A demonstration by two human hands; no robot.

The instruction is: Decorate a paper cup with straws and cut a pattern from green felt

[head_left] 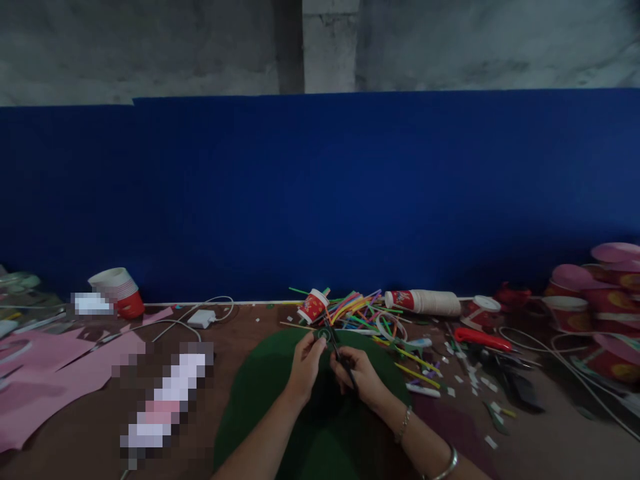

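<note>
My left hand [306, 365] pinches a small dark green round piece [324, 333] with a paler ring on it. In my right hand [361, 375] is a pair of dark scissors [345, 367], its blades pointing up and away, close beside the green piece. Whether the blades touch the piece is hard to make out. Beneath both hands lies a large dark green sheet [250, 400] with a rounded outline. Just beyond the hands a red patterned paper cup [313, 307] lies tilted beside a heap of colourful thin sticks [355, 310].
A stack of paper cups [425, 302] lies behind, right of centre. A red-handled tool [483, 339], paper scraps and a white cable [580, 373] spread rightward, near pink-topped red cups [613, 300]. Pink sheets [100, 363], upright cups [125, 293] and a white charger [201, 319] are leftward.
</note>
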